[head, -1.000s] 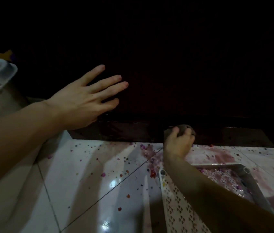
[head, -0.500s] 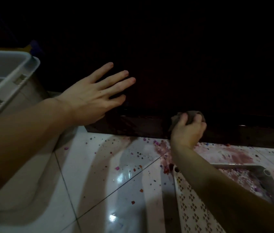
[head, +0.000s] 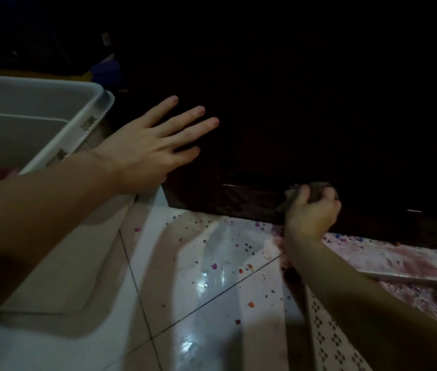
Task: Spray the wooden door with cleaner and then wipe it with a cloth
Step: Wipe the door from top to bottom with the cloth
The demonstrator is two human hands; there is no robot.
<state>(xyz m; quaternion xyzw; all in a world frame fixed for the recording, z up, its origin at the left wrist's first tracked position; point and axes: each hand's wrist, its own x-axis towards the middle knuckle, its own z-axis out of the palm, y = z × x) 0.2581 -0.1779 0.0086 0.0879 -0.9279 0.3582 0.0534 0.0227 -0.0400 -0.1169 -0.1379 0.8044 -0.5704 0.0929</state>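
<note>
Left hand (head: 147, 151) flat, fingers straight and spread, palm braced against the lower left part of the dark wooden door (head: 305, 108), just above its bottom rail. Grey plastic storage bin (head: 59, 113) sits on the floor at far left, beside the forearm; it fills more of the view than a second ago, so the head has turned left.

White glossy tiled floor (head: 198, 285) in the middle, scattered with small purple and orange specks and a pinkish smear running along the door's foot.

Right hand (head: 311, 215) curled round a bunched grey-brown cloth (head: 316, 190), pressing it against the door's bottom rail just above the floor line. Against the left hand, the cloth sits higher on the rail and further right than a second ago. Judgement: wiping stroke in progress along the bottom edge, working rightward. No spray bottle in view; spraying step presumably done.

White perforated plastic tray (head: 329, 341) lies at lower right under the right forearm, partly hidden.

Rail surface too dark to tell whether residue is left.
</note>
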